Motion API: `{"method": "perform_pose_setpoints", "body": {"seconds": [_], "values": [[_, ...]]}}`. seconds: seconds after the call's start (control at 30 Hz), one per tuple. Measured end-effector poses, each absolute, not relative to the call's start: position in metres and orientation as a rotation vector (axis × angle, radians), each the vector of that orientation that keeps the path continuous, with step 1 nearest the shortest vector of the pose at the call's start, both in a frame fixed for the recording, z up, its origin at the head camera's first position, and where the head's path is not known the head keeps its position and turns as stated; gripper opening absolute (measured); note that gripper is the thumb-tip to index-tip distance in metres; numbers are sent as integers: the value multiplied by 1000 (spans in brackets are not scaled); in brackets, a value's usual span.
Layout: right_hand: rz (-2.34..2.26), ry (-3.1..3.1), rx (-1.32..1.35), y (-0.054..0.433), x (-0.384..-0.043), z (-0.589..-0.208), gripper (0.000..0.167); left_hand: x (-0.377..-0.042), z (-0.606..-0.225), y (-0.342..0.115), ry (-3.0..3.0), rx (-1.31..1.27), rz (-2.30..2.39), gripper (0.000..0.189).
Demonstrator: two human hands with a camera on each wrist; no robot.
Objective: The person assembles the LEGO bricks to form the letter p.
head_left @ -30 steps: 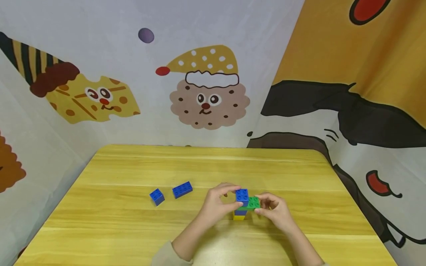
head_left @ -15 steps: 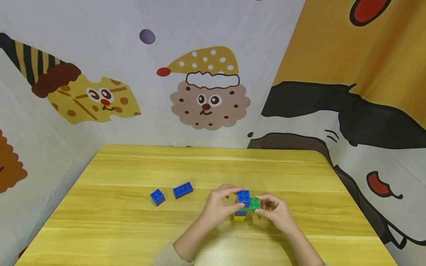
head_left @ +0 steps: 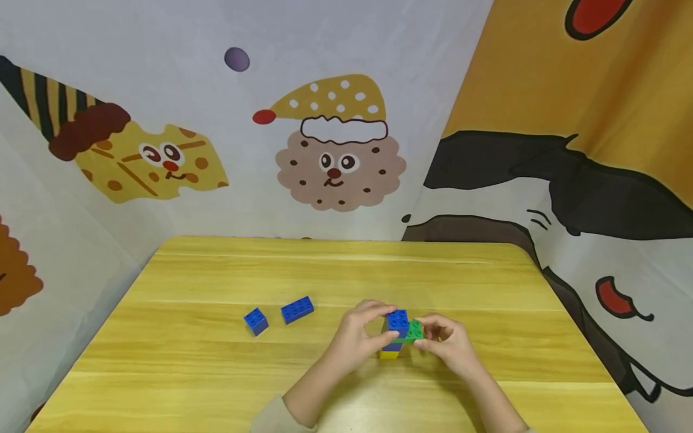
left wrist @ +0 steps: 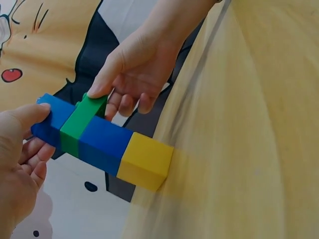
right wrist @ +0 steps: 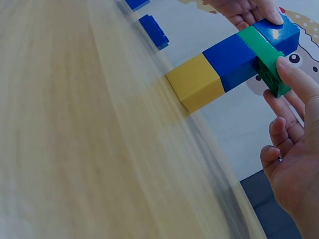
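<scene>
A small tower of toy building bricks stands on the table. Its base is a yellow brick (head_left: 388, 355), with a blue brick (left wrist: 105, 143) above that. A longer green brick (head_left: 415, 331) lies across, jutting out to the right. On the green brick's left part sits a square blue brick (head_left: 397, 323), pinched between thumb and fingers of my left hand (head_left: 352, 331). My right hand (head_left: 450, 344) pinches the jutting end of the green brick. In the right wrist view, the top blue brick (right wrist: 279, 34) meets the green one; any small gap cannot be made out.
Two loose blue bricks lie left of the hands: a square one (head_left: 256, 322) and a longer one (head_left: 297, 310). The wooden table (head_left: 195, 373) ends at the back against a cartoon-printed cloth (head_left: 206, 228).
The top blue brick has shifted slightly to the right with my left hand. My right hand keeps its grip on the green brick, and the loose bricks stay put.
</scene>
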State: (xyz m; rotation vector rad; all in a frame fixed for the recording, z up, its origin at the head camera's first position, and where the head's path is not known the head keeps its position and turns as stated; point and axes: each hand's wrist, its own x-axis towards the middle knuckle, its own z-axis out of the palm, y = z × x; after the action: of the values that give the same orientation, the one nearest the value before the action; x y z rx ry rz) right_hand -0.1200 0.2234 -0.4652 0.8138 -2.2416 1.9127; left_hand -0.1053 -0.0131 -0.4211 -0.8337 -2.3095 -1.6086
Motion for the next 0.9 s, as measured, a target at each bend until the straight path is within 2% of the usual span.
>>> {"method": "perform_pose_setpoints", "body": {"seconds": [0.6,0.9], "values": [[1883,-2235,806,223,-118,-466,34,-104,-420,-15,-2367,-759,-1721,41],[1908,-2251,774,222,-118,-465,34,-101,-423,-28,-2317,-752,-1669,51]]}}
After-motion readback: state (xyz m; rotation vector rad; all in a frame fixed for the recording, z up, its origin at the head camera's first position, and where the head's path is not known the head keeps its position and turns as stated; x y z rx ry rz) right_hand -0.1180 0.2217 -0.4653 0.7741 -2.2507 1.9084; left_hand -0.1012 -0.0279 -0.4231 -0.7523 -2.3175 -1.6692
